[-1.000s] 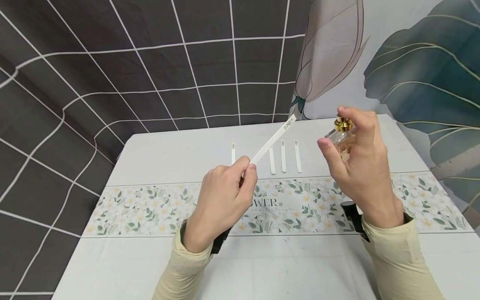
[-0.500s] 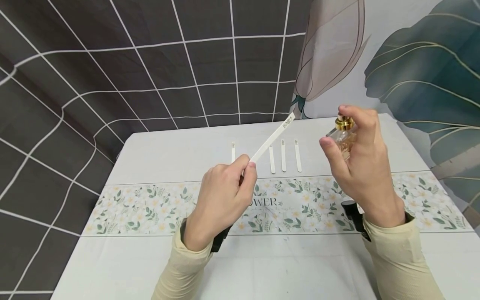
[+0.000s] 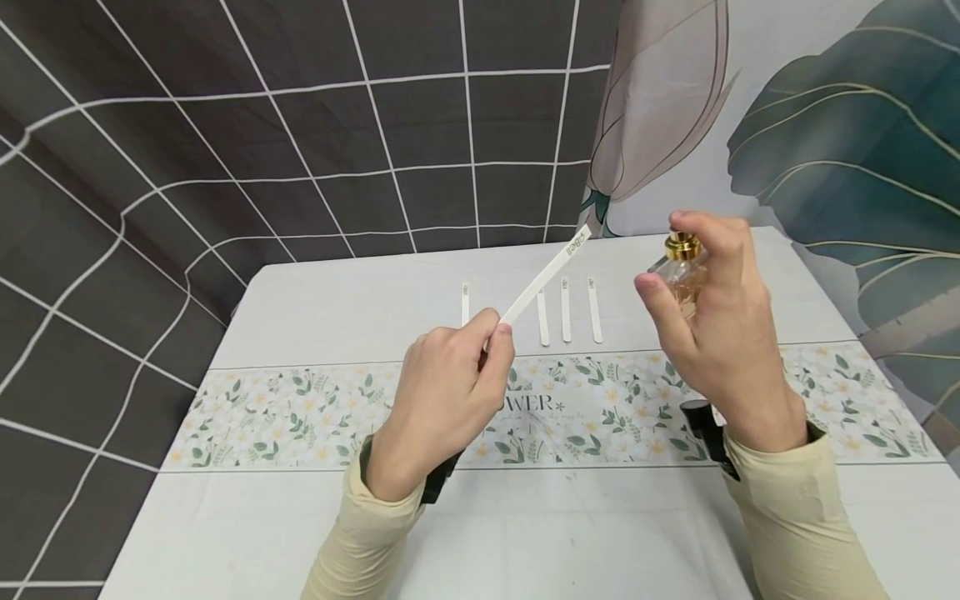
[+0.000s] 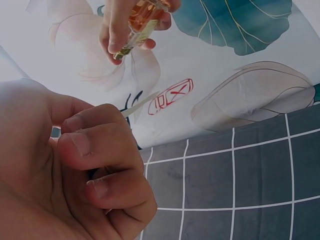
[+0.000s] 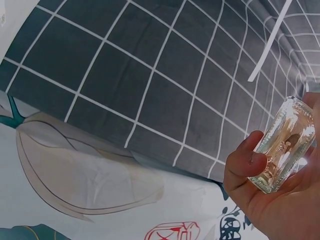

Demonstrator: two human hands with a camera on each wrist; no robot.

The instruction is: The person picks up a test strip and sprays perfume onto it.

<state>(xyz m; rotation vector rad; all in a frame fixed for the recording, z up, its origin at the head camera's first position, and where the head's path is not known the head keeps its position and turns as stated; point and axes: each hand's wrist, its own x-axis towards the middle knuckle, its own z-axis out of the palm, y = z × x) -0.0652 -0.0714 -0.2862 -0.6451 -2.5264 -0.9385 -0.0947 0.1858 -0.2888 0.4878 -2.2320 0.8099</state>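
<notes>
Between thumb and index finger, my left hand (image 3: 450,387) pinches a white perfume test strip (image 3: 546,277) with dark lettering at its far end. The strip slants up and to the right. My right hand (image 3: 731,333) grips a clear glass perfume bottle (image 3: 684,275) of amber liquid, index finger on top of its gold spray head. A gap separates the bottle from the strip's tip. In the right wrist view, fingers curl round the bottle (image 5: 285,145), with the strip (image 5: 270,42) above it. Curled fingers of the left hand (image 4: 105,160) hide most of the strip in the left wrist view.
On the white table (image 3: 300,317) beyond the hands lie more strips: one at left (image 3: 466,303) and three at right, including a rightmost strip (image 3: 595,310). A floral band (image 3: 285,417) crosses the tablecloth. Behind hangs a dark grid-patterned cloth (image 3: 300,142).
My right hand and the bottle shift very slightly left in the head view. Both grips look the same, and the strip stays about where it was.
</notes>
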